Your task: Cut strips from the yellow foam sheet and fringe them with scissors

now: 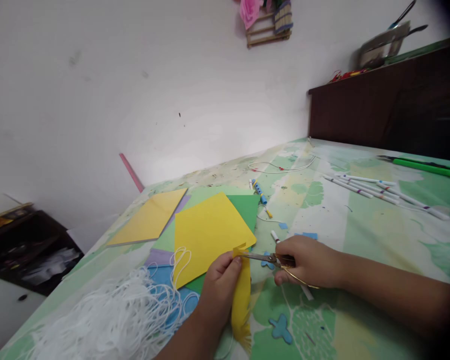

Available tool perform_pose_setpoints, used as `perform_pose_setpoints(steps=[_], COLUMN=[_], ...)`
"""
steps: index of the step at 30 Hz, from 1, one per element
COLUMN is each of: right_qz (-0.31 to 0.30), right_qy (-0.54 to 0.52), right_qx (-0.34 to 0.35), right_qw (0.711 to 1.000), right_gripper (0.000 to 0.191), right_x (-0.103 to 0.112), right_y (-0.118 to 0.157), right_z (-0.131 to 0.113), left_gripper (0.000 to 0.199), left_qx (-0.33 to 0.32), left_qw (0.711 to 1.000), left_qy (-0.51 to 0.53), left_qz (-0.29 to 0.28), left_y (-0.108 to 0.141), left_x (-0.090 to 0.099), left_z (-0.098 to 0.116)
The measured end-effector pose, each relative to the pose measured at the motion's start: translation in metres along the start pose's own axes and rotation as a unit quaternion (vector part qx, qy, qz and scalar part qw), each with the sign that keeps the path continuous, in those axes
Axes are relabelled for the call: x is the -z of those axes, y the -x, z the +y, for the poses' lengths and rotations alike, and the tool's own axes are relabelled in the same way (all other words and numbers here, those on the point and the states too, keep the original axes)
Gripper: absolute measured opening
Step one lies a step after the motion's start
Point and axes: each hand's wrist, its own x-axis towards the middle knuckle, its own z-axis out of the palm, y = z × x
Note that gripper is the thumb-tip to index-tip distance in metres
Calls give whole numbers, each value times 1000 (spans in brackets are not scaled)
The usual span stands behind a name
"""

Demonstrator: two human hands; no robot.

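In the head view, my left hand (223, 276) pinches the upper end of a yellow strip (241, 302), which hangs down with small fringe cuts along its right edge. My right hand (305, 261) is closed round the handles of a pair of scissors (264, 257). The blades point left and meet the strip's top, close to my left fingertips. A yellow sheet (210, 235) lies just behind my left hand, over green, purple and blue sheets. A blue cut-out shape (280, 328) lies below my right hand, and a white marker is partly hidden under that hand.
A tangled heap of white string (108, 320) covers the front left. Several white markers (363, 187) and a green tool (427, 167) lie at the right. A blue beaded tube (259, 191) sits behind the sheets. A dark cabinet (382, 100) borders the table's back right.
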Motion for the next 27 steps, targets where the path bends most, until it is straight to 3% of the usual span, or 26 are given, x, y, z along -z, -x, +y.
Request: perform_pose_setpoints(steps=[12,27], right_qz=[2,-5], right_qy=[3,5], right_qx=[2,5], right_qw=[1000,1000], right_gripper=[41,41], right_x=[-3,-2], right_y=[-1,0], right_z=[3,4], left_gripper=[14,15], left_qx=[-17,-31], left_qw=[999,999], left_qy=[5,-14], left_qz=[-37,-31], left_y=[-2,-1], left_x=[6,3], left_z=[-6,-2])
